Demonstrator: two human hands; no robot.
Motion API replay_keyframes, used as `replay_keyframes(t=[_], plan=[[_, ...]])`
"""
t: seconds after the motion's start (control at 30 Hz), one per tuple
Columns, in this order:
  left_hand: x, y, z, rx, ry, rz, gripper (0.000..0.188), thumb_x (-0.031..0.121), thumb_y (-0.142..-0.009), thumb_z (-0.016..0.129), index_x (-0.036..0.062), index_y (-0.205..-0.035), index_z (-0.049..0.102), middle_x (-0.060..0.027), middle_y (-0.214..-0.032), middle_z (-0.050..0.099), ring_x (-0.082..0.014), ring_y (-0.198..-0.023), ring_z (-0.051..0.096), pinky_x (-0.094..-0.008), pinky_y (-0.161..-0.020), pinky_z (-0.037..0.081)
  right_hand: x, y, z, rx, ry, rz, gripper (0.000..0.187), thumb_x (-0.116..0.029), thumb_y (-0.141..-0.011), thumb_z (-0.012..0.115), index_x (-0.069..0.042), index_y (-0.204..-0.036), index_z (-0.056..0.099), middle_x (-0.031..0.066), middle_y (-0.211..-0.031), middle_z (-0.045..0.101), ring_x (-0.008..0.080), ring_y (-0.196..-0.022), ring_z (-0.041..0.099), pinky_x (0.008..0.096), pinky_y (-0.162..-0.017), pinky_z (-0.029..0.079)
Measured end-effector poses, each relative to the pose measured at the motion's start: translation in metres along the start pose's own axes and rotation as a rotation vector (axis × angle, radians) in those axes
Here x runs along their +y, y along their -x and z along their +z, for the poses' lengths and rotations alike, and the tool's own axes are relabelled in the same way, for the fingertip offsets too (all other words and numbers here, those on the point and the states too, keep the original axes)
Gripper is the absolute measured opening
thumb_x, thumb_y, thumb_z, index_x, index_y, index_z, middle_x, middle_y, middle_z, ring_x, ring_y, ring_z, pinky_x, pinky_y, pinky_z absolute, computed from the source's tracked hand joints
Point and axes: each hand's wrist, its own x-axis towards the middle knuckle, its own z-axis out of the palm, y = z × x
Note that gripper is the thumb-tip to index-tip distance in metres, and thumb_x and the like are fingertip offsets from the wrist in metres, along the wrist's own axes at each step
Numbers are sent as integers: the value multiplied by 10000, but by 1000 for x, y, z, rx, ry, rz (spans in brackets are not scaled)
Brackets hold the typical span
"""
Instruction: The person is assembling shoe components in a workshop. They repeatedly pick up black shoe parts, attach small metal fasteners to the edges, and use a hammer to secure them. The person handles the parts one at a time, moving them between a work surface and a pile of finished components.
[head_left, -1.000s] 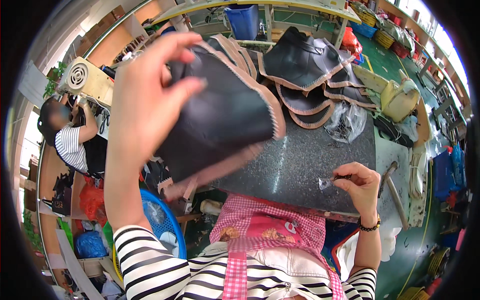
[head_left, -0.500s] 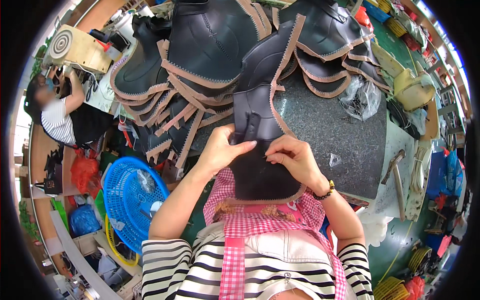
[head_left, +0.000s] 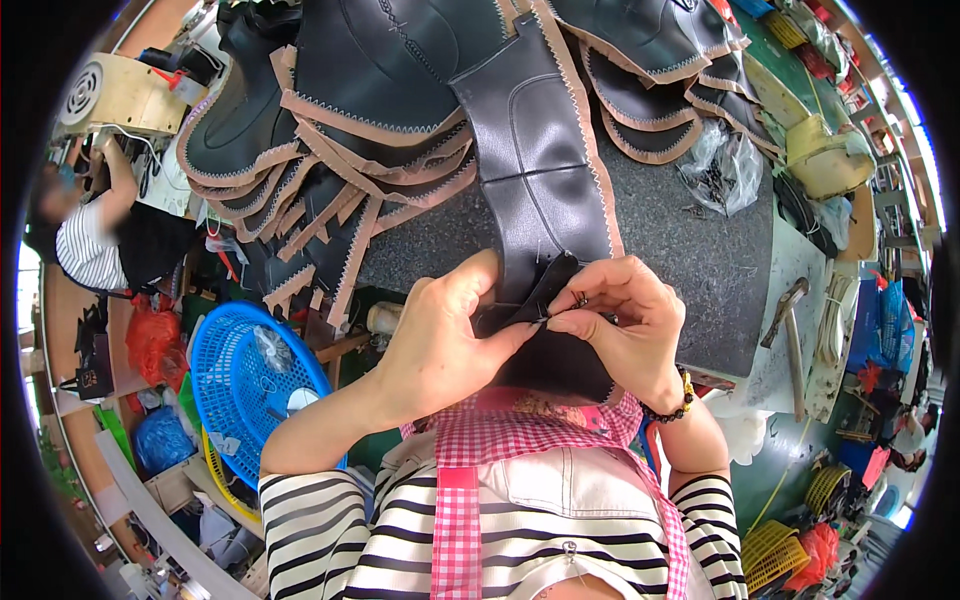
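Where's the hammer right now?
Head view, right side: the hammer lies on the grey bench between the dark slab and bundled white cord, right of the right hand.

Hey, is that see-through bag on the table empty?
Not empty: small dark pieces show through the clear plastic bag on the dark work surface. I cannot tell how full it is.

Glossy black panel [head_left: 540,150], tan zigzag-stitched edge, creased across, overhanging dark benchtop [head_left: 695,285].
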Motion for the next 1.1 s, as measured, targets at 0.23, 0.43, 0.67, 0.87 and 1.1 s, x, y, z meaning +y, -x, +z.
replay_keyframes(t=[0.23,0.43,0.67,0.87,1.1], plan=[[9,5,-1,-110,-138,14,350,-27,-791,738,-32,-1115,606,-95,-1004,711,-122,-942,661,-278,-855,520,-10,4,-4,8,-98,196,265,68,-778,743,19,-966,562,98,-860,680,129,-794,681,234,-712,557],[14,-2,1,-119,7,46,281,34,-787,773,-35,-1028,647,-71,-930,725,-101,-873,665,-263,-799,530,-18,9,-10,14,251,61,199,28,-796,738,29,-959,623,72,-879,699,116,-803,691,227,-704,558],[12,-3,8,-94,26,28,209,68,-790,781,-16,-961,695,-52,-893,730,-73,-813,658,-236,-735,529,-18,19,-18,30,62,101,149,97,-773,716,50,-910,680,114,-904,704,127,-805,677,232,-735,550],[13,0,13,-135,-211,34,146,77,-780,784,-12,-857,698,-90,-789,725,-68,-702,655,-239,-610,517,-18,22,-22,5,140,79,132,100,-755,725,45,-870,689,116,-863,705,142,-796,684,236,-728,552],[13,6,21,-68,-263,265,160,82,-757,790,-11,-779,663,-149,-665,670,-137,-566,667,-270,-499,477,-18,30,-26,9,206,227,139,-29,-773,760,6,-894,702,83,-822,696,120,-701,681,231,-609,526]])
